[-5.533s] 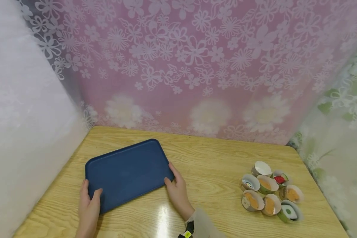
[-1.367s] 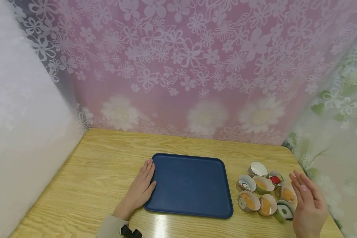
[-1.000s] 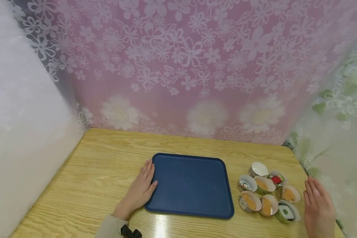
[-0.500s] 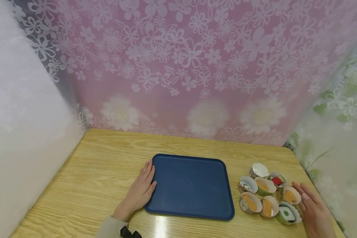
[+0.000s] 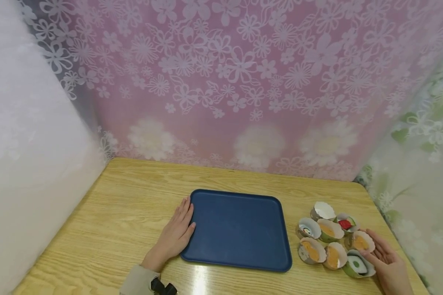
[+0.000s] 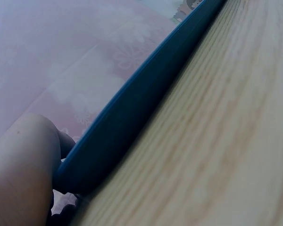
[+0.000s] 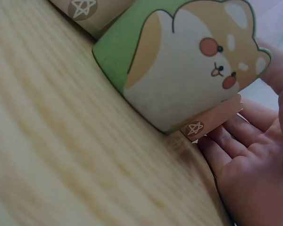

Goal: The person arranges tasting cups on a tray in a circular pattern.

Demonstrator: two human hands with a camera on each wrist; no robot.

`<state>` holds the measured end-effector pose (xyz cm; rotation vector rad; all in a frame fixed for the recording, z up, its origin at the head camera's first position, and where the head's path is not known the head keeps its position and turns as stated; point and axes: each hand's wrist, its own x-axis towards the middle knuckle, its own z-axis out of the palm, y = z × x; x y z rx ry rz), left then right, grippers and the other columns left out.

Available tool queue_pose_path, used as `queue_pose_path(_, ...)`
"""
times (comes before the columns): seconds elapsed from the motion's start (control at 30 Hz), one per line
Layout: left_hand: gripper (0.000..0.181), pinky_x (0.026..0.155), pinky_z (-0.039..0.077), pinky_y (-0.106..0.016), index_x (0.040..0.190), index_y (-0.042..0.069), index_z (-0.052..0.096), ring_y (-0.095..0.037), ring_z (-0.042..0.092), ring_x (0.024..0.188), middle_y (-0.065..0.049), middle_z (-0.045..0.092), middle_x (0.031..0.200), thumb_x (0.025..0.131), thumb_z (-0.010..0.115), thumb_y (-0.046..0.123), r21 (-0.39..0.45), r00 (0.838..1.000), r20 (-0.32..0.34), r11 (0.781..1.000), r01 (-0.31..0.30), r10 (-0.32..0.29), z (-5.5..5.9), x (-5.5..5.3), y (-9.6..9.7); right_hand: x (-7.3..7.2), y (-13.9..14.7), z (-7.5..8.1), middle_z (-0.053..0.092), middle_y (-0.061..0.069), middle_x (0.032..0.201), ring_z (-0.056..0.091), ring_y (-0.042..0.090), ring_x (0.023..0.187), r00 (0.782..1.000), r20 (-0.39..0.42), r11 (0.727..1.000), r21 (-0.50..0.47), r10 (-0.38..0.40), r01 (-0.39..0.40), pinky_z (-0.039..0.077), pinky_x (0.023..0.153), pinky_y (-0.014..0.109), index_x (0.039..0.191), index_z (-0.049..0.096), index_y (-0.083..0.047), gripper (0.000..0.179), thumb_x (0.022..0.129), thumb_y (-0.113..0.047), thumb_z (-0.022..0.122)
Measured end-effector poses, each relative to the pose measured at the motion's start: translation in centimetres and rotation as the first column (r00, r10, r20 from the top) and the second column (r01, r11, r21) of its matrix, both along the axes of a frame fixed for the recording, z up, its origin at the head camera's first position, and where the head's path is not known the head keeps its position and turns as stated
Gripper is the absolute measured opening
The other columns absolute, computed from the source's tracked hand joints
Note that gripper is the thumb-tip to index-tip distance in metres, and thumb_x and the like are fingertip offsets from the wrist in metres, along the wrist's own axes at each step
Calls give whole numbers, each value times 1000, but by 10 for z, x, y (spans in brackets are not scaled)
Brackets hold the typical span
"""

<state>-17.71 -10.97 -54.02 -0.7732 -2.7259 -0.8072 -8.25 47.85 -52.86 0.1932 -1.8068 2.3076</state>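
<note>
A dark blue rectangular tray [image 5: 240, 233] lies on the wooden table. My left hand [image 5: 174, 235] rests along its left rim with straight fingers; the left wrist view shows the tray's side close up. At the right, my right hand [image 5: 389, 264] has its thumb and fingers around opposite sides of a brown paper muffin cup [image 5: 361, 242] with orange contents. In the right wrist view, fingers reach behind this brown cup [image 7: 217, 117]. A green paper cup [image 7: 193, 61] with an animal drawing stands in front, hiding part of the thumb and the brown cup.
Several other paper cups crowd beside the held one: a white-lined cup [image 5: 323, 211], one with red and green contents [image 5: 346, 223], and orange-filled ones [image 5: 335, 256]. Flowered curtains [image 5: 243, 82] hang behind and at the right; a white sheet [image 5: 40, 143] borders the left.
Earlier both hands held the tray farther left and tilted; it now lies squarer, nearer the cups. My right hand has since come in from the right edge and gripped the orange-filled muffin cup.
</note>
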Motion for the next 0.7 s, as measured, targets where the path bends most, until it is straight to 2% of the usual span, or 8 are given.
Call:
queue_pose_path(0.23,59,120,17,-49,152,-9,25,-36,10,151,-21,10,163,106,46,20,4,1000,6,1000,-2,2,1,0,1,-1,-3,2,58,-15,135,56,-3,118,991,101,995,61,-85,79,52,86,14,156,32,-7,71,93,17,55)
queue_pose_path(0.33,59,120,18,-50,152,-9,25,-36,10,150,-22,11,163,106,46,20,6,1000,2,1000,-4,4,2,-1,0,-2,-3,2,60,-14,133,57,-3,117,990,96,993,69,-107,101,52,86,14,155,34,-5,68,93,17,54)
queue_pose_path(0.5,58,120,18,-50,152,-9,26,-36,10,150,-22,11,163,106,45,20,1,1000,0,1000,-4,4,2,-1,1,-4,-3,1,60,-11,135,54,-4,121,993,42,992,52,-114,112,49,88,11,151,38,1,57,97,15,49)
queue_pose_path(0.6,58,120,17,-49,152,-9,26,-36,10,150,-22,11,163,106,46,20,-3,1000,6,1000,-6,6,1,0,1,-4,-1,-1,63,-10,132,55,-5,119,993,53,994,1,-110,110,50,87,11,149,43,-2,53,99,13,48)
queue_pose_path(0.7,58,121,16,-48,152,-9,25,-36,10,151,-21,11,163,106,45,20,-5,1000,9,1000,-6,6,1,0,1,-2,0,-2,68,-9,123,61,-1,109,989,92,991,-54,-115,120,52,83,13,144,53,-9,48,100,9,47)
